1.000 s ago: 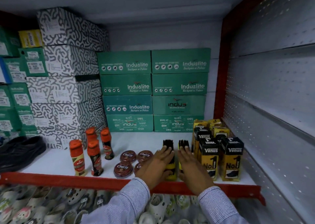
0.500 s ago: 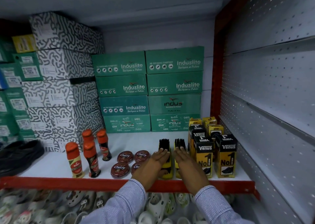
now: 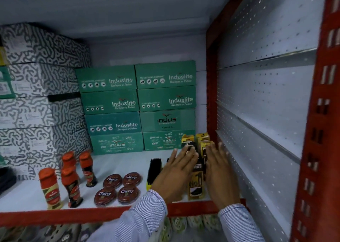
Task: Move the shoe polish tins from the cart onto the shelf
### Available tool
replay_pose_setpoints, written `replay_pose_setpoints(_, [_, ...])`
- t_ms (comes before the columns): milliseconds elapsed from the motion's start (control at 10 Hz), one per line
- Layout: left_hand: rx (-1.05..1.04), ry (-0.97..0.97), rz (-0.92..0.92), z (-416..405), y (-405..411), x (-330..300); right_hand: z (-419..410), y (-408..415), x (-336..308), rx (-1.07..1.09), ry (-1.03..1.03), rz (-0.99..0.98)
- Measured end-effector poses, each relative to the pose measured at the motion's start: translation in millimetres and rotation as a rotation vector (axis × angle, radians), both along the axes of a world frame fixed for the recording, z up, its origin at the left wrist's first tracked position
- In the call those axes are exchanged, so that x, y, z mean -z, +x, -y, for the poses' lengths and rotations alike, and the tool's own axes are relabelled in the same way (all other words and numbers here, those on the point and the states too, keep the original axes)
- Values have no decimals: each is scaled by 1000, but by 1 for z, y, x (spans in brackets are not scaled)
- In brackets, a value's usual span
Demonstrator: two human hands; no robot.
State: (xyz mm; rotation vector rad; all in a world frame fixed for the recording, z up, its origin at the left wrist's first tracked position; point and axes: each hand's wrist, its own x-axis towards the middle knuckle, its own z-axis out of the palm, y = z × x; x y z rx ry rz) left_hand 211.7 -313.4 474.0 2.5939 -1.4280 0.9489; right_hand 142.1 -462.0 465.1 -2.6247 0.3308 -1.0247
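Observation:
Several round dark-red "Cherry" shoe polish tins (image 3: 117,188) lie flat in a small cluster near the front of the white shelf (image 3: 119,160). To their right stand yellow-and-black polish boxes (image 3: 196,184). My left hand (image 3: 176,173) lies flat against the left side of these boxes, fingers stretched out. My right hand (image 3: 219,171) lies flat along their right side, next to the shelf's side wall. Neither hand holds a tin. The cart is out of view.
Orange-capped polish bottles (image 3: 70,179) stand left of the tins. A black brush (image 3: 153,170) stands just left of my left hand. Green shoe boxes (image 3: 138,107) and patterned white boxes (image 3: 40,94) fill the back. A red rail (image 3: 64,216) edges the shelf's front; a perforated panel (image 3: 261,113) closes the right.
Both hands have moved right, from the two brushes to either side of the yellow-and-black boxes. The view has swung right and closer to the shelf.

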Motion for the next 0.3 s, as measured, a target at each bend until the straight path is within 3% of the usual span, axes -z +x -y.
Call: replay_pose_setpoints(300, [18,-16,-61,10,6,6,7,7,0,0,-22,-28])
